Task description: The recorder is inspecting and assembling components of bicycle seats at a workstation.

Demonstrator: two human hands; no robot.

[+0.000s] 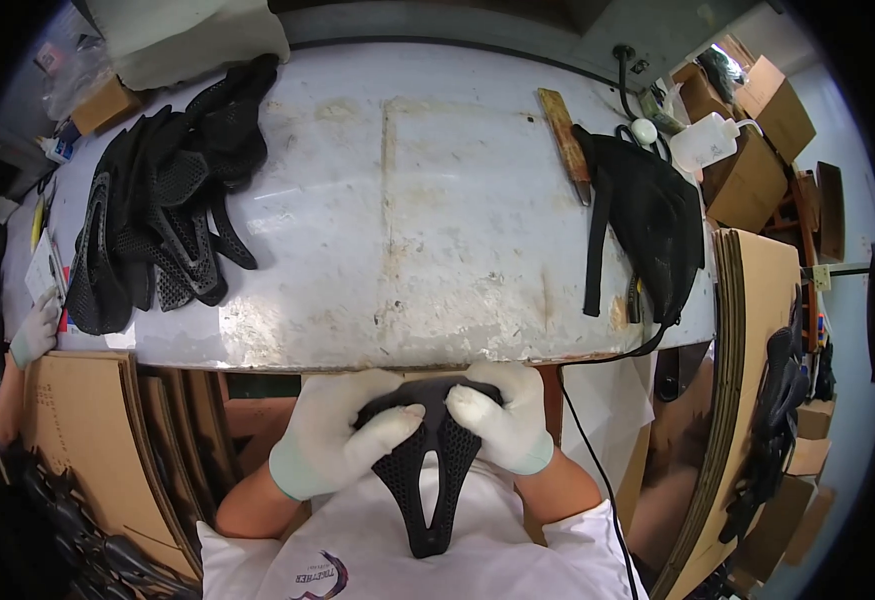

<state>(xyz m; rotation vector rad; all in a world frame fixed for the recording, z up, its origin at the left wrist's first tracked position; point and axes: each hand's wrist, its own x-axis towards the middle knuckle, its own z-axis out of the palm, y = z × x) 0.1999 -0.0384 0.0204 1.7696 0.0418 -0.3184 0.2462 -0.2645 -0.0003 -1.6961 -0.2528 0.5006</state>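
Observation:
A black bicycle saddle (412, 500) with a honeycomb lattice surface and a long slot down its middle is held in front of my chest, its narrow nose pointing down at me. In a white glove, my left hand (342, 430) wraps round the left side of the wide end, thumb lying on top. The gloved right hand (497, 410) grips the opposite side likewise, thumb pressed on the upper face. Both hands' other fingers are partly hidden behind the saddle. The wide end is near the front edge of the white worktable (307, 260).
Black lattice saddle pieces (162, 190) are piled at the table's left. On the right lie a wooden-handled tool (564, 140), a black bag (647, 220) and a white squeeze bottle (707, 142). Cardboard stands both sides. A co-worker's gloved hand (37, 330) rests at far left.

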